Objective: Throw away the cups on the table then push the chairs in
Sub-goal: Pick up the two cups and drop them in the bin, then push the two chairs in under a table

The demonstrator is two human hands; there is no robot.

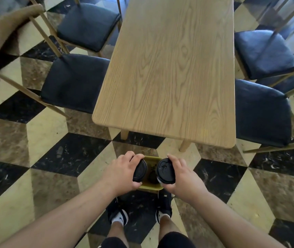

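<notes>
A floor of black, cream and brown marble diamonds (56, 158) filled the view, and on it stood the long pale wooden table (174, 65), its near end just ahead of the person's feet. Four chairs with dark cushions flanked it, all pulled out from the sides: near left chair (74, 83), far left chair (89, 25), near right chair (262, 113), far right chair (264, 52). The near left one's curved wooden back swung well out over the floor.

Down low and short of the table, both cups were off it and in the hands. The left hand (123, 172) was wrapped round the left cup (140, 170), fingers clamped on its black lid and side. The right hand (180, 176) gripped the right cup (166, 171) the same way — thumb and fingers closed round the lid's edge. Between and beneath the two cups sat a yellowish open-topped bin (151, 161) on the floor, something dark inside it, right in front of the black shoes (165, 203).
</notes>
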